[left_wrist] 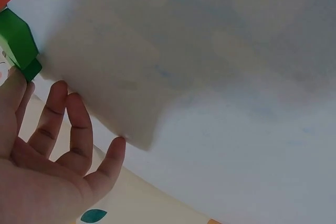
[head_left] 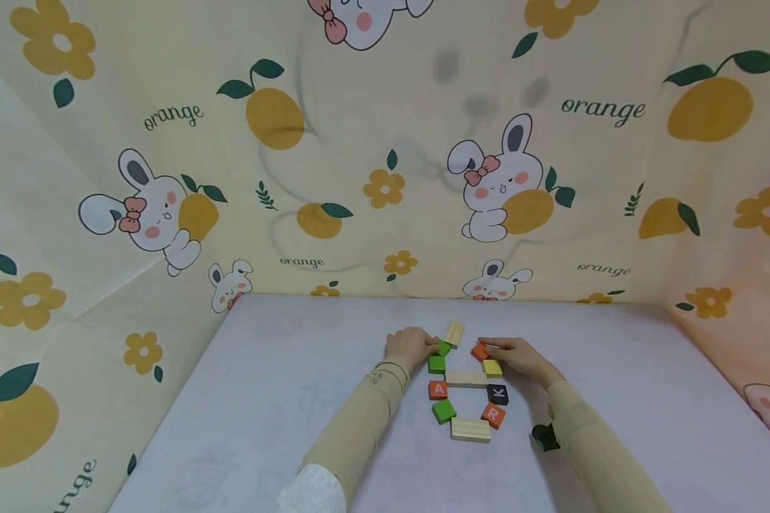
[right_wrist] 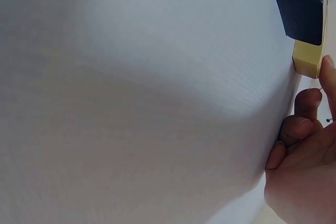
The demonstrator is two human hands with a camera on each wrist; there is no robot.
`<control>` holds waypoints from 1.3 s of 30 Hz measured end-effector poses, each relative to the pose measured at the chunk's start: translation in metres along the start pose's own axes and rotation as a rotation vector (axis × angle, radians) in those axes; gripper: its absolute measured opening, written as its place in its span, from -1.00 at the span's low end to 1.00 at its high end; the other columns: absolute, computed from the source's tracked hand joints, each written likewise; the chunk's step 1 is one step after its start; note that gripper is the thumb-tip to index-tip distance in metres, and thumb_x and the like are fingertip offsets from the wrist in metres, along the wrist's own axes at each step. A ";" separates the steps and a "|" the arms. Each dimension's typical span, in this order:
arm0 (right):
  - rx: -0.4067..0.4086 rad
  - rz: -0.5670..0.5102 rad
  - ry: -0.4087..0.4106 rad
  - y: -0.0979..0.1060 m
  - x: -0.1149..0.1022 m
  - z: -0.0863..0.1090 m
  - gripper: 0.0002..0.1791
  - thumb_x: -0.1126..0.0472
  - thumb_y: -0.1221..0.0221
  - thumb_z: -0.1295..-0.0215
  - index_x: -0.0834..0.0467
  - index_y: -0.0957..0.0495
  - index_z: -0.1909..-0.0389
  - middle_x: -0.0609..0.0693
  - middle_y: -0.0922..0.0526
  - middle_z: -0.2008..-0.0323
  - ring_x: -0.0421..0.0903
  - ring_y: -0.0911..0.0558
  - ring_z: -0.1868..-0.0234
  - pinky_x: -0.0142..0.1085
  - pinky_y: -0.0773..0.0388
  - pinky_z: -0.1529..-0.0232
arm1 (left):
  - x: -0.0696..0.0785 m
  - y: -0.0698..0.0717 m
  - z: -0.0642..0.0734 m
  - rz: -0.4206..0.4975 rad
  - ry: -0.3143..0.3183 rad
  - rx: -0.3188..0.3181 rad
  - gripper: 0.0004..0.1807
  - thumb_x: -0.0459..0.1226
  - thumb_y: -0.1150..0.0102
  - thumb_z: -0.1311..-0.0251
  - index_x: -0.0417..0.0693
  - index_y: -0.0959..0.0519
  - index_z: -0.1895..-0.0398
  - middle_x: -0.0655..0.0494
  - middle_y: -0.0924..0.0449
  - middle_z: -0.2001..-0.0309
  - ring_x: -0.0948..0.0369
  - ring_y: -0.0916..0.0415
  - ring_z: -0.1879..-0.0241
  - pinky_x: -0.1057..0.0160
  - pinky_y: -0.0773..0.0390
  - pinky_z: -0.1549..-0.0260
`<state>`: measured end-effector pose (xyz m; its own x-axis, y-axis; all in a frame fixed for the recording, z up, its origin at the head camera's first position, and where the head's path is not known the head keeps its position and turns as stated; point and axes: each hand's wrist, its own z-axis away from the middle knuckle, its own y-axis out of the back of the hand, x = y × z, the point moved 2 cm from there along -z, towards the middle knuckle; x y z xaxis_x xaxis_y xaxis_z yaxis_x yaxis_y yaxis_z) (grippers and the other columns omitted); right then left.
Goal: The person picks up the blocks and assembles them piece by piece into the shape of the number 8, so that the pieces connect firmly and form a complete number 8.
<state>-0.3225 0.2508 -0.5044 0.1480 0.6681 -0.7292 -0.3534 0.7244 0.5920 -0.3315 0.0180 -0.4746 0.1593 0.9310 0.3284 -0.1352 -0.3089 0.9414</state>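
Note:
My left hand point(head_left: 409, 347) pinches a small green block point(head_left: 444, 348) at the upper left of a figure laid out in blocks. Just below it lies another green block point(head_left: 436, 365). Across from it, the fingers of my right hand point(head_left: 523, 358) grip an orange block point(head_left: 478, 351) above a yellow block point(head_left: 492, 368). In the left wrist view, thumb and index finger are on the green block point(left_wrist: 32, 70). The right wrist view shows a black block point(right_wrist: 302, 9) and the yellow block point(right_wrist: 308, 59) near my fingertips; the orange block is hidden there.
A wooden plank point(head_left: 455, 333) lies slanted at the top, one plank point(head_left: 465, 379) crosses the middle and another point(head_left: 470, 430) the bottom. Lettered blocks A point(head_left: 438, 390), K point(head_left: 498, 394) and R point(head_left: 493, 415) line the sides. A dark object point(head_left: 545, 437) lies partly under my right sleeve.

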 end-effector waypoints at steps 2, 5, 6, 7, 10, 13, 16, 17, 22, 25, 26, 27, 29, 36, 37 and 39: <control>0.000 0.003 -0.003 0.000 0.001 -0.001 -0.46 -0.09 0.02 -0.36 0.01 -0.32 -0.29 0.29 -0.20 -0.35 0.22 -0.24 -0.25 0.28 -0.03 -0.28 | 0.000 0.000 0.000 0.004 -0.001 -0.002 -0.70 0.08 -0.14 -0.13 0.29 -0.65 0.12 0.23 -0.66 0.04 0.07 -0.57 0.00 -0.18 -0.32 -0.15; -0.001 0.003 -0.001 0.000 0.002 -0.001 -0.45 -0.11 0.01 -0.35 0.01 -0.32 -0.29 0.30 -0.19 -0.35 0.24 -0.23 -0.27 0.29 -0.02 -0.28 | 0.000 -0.001 -0.002 0.003 0.003 -0.005 -0.70 0.09 -0.14 -0.13 0.28 -0.66 0.14 0.24 -0.66 0.04 0.07 -0.57 -0.01 -0.19 -0.31 -0.16; -0.002 0.001 -0.001 0.000 0.002 -0.002 -0.45 -0.12 0.01 -0.35 0.00 -0.32 -0.30 0.29 -0.19 -0.36 0.24 -0.22 -0.28 0.29 -0.01 -0.28 | -0.001 -0.002 -0.002 0.000 0.004 -0.005 -0.70 0.09 -0.13 -0.13 0.28 -0.67 0.14 0.24 -0.66 0.04 0.08 -0.57 -0.01 -0.18 -0.31 -0.16; -0.004 -0.001 0.002 0.000 0.002 -0.002 -0.44 -0.12 0.02 -0.35 0.00 -0.31 -0.30 0.29 -0.18 -0.36 0.24 -0.21 -0.29 0.29 -0.01 -0.28 | -0.001 -0.003 -0.003 -0.001 0.005 -0.005 -0.70 0.10 -0.13 -0.13 0.27 -0.67 0.15 0.24 -0.66 0.04 0.08 -0.57 -0.01 -0.18 -0.31 -0.16; -0.005 -0.020 0.000 0.001 0.002 -0.003 -0.45 -0.11 0.06 -0.38 -0.01 -0.27 -0.33 0.26 -0.19 -0.36 0.21 -0.22 -0.28 0.25 -0.03 -0.30 | -0.001 -0.003 -0.003 -0.002 0.009 -0.011 -0.69 0.10 -0.13 -0.14 0.27 -0.67 0.14 0.23 -0.66 0.04 0.07 -0.57 -0.01 -0.18 -0.31 -0.16; 0.004 -0.033 0.002 0.003 0.000 -0.004 -0.47 -0.07 0.12 -0.42 0.01 -0.24 -0.35 0.24 -0.25 -0.33 0.15 -0.27 -0.22 0.22 -0.11 -0.27 | -0.002 -0.003 -0.003 -0.001 0.012 -0.017 -0.68 0.10 -0.13 -0.14 0.26 -0.67 0.14 0.22 -0.66 0.04 0.06 -0.57 -0.01 -0.19 -0.30 -0.16; 0.026 -0.040 -0.005 0.004 -0.003 -0.004 -0.50 0.00 0.14 -0.44 0.05 -0.25 -0.34 0.23 -0.29 -0.30 0.12 -0.29 -0.18 0.17 -0.17 -0.24 | -0.002 -0.003 -0.002 -0.004 0.016 -0.018 -0.68 0.11 -0.12 -0.14 0.27 -0.67 0.14 0.23 -0.66 0.05 0.07 -0.57 0.00 -0.16 -0.33 -0.15; 0.035 -0.026 -0.001 0.005 -0.005 -0.004 -0.50 0.02 0.14 -0.44 0.06 -0.26 -0.33 0.24 -0.28 -0.31 0.14 -0.29 -0.20 0.18 -0.18 -0.25 | -0.002 -0.003 -0.002 -0.006 0.017 -0.019 -0.68 0.11 -0.12 -0.14 0.27 -0.67 0.14 0.23 -0.66 0.05 0.08 -0.58 0.01 -0.15 -0.34 -0.14; 0.100 0.083 0.036 0.006 -0.016 -0.006 -0.53 0.02 0.06 -0.40 0.09 -0.34 -0.27 0.28 -0.32 -0.27 0.15 -0.36 -0.12 0.13 -0.30 -0.16 | 0.000 -0.002 -0.002 -0.014 0.012 -0.017 -0.68 0.11 -0.12 -0.14 0.27 -0.67 0.14 0.25 -0.67 0.06 0.10 -0.59 0.05 -0.10 -0.38 -0.12; 0.142 0.120 0.067 0.006 -0.025 -0.009 -0.54 0.05 0.03 -0.38 0.07 -0.37 -0.25 0.27 -0.43 -0.14 0.08 -0.43 0.04 -0.08 -0.43 0.03 | 0.000 0.000 0.000 -0.007 0.012 -0.020 -0.69 0.10 -0.12 -0.14 0.28 -0.66 0.12 0.25 -0.66 0.05 0.09 -0.58 0.02 -0.13 -0.35 -0.14; 0.150 0.126 0.076 0.006 -0.028 -0.010 -0.55 0.06 0.02 -0.38 0.07 -0.38 -0.25 0.26 -0.46 -0.09 0.05 -0.44 0.09 -0.16 -0.43 0.10 | 0.000 0.000 0.000 -0.003 0.012 -0.022 -0.69 0.10 -0.12 -0.15 0.29 -0.65 0.11 0.25 -0.66 0.04 0.09 -0.57 0.00 -0.15 -0.33 -0.16; 0.159 0.138 0.088 0.006 -0.031 -0.011 -0.56 0.08 0.01 -0.37 0.08 -0.39 -0.24 0.25 -0.48 -0.05 0.03 -0.44 0.13 -0.22 -0.42 0.17 | 0.000 0.001 0.001 0.003 0.011 -0.024 -0.69 0.10 -0.11 -0.15 0.29 -0.65 0.10 0.24 -0.66 0.03 0.08 -0.56 -0.02 -0.17 -0.31 -0.17; 0.179 0.172 0.114 0.005 -0.037 -0.015 -0.58 0.12 -0.01 -0.36 0.08 -0.41 -0.22 0.23 -0.50 0.01 0.01 -0.44 0.19 -0.30 -0.39 0.28 | 0.000 0.001 0.001 0.005 0.010 -0.027 -0.69 0.10 -0.10 -0.16 0.31 -0.64 0.09 0.25 -0.65 0.02 0.08 -0.55 -0.05 -0.18 -0.28 -0.19; 0.162 0.451 0.240 -0.004 -0.058 -0.026 -0.59 0.23 -0.07 -0.30 0.02 -0.47 -0.18 0.16 -0.48 0.23 -0.03 -0.41 0.30 -0.33 -0.32 0.40 | 0.000 0.000 0.001 -0.001 0.011 -0.025 -0.70 0.10 -0.11 -0.16 0.36 -0.62 0.08 0.29 -0.64 0.02 0.10 -0.56 -0.03 -0.17 -0.30 -0.17; 0.154 0.476 0.248 -0.006 -0.061 -0.027 -0.59 0.24 -0.07 -0.29 0.01 -0.47 -0.17 0.16 -0.48 0.24 -0.02 -0.40 0.30 -0.30 -0.32 0.39 | 0.000 0.001 0.002 0.000 0.011 -0.024 -0.70 0.09 -0.11 -0.16 0.35 -0.63 0.08 0.29 -0.64 0.02 0.10 -0.56 -0.02 -0.17 -0.31 -0.16; 0.146 0.521 0.253 -0.010 -0.066 -0.027 -0.58 0.26 -0.05 -0.28 -0.02 -0.48 -0.17 0.16 -0.48 0.24 0.00 -0.40 0.29 -0.22 -0.35 0.35 | 0.001 0.001 0.003 0.004 0.012 -0.024 -0.70 0.09 -0.11 -0.16 0.34 -0.63 0.08 0.28 -0.64 0.01 0.10 -0.56 -0.02 -0.16 -0.31 -0.16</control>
<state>-0.3540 0.1945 -0.4720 -0.2422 0.8934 -0.3783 -0.1869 0.3397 0.9218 -0.3291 0.0178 -0.4728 0.1470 0.9319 0.3314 -0.1593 -0.3084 0.9378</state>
